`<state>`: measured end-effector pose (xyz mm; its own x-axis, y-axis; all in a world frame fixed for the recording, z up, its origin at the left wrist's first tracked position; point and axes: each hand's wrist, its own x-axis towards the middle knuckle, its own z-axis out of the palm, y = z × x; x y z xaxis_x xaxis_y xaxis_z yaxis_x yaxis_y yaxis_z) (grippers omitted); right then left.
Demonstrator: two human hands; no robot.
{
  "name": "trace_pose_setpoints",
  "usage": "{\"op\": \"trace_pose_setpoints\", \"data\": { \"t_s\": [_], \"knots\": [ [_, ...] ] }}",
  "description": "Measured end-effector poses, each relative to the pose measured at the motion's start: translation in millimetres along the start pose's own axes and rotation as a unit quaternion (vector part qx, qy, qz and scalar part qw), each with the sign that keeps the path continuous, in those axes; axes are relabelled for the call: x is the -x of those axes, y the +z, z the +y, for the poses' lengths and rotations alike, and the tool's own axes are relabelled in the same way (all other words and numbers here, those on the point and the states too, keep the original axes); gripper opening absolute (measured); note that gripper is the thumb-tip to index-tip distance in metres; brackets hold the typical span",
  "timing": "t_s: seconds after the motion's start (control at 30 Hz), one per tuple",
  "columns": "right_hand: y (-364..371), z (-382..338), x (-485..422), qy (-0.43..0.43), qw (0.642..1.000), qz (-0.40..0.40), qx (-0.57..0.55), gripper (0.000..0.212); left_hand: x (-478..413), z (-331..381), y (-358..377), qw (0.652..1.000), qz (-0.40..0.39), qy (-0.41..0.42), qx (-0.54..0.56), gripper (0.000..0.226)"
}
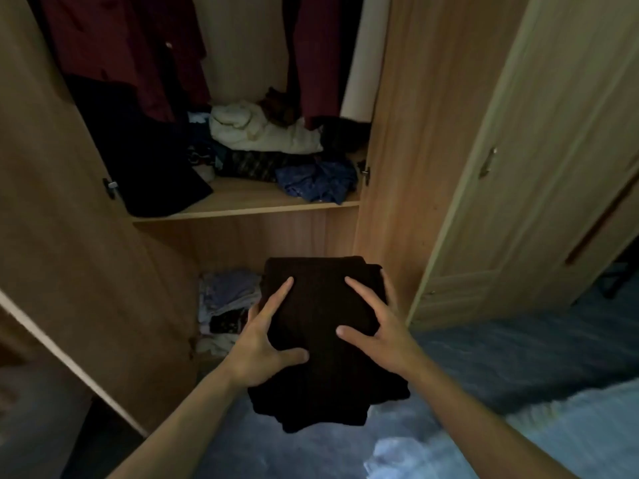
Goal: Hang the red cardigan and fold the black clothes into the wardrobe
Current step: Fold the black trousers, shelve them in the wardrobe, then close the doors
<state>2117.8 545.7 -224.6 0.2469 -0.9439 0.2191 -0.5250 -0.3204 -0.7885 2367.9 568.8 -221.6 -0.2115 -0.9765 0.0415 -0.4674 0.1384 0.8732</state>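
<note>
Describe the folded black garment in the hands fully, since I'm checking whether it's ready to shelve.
The folded black garment is a dark, thick, knit-looking bundle, folded into a rough rectangle with uneven layers hanging at its near edge. It is held level in the air before the open wardrobe, below the shelf. The left hand and right hand grip its sides, thumbs and forefingers spread on top. It touches nothing else.
</note>
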Motion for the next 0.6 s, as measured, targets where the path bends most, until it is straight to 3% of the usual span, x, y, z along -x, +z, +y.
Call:
{"op": "trace_pose_setpoints", "data": {
  "t_s": [0.43, 0.6],
  "knots": [
    [-6.2, 15.5, -184.0, 0.001, 0.998, -0.063, 0.009, 0.077, -152.7, -31.6, -59.1, 0.997, 0.042, -0.035, 0.046, 0.116],
    [16.5, 16.7, -230.7, 0.017, 0.995, -0.072, 0.065, 0.074, -190.1, -60.8, -83.1, 0.995, 0.046, -0.051, 0.075, 0.116]
  ]
}}
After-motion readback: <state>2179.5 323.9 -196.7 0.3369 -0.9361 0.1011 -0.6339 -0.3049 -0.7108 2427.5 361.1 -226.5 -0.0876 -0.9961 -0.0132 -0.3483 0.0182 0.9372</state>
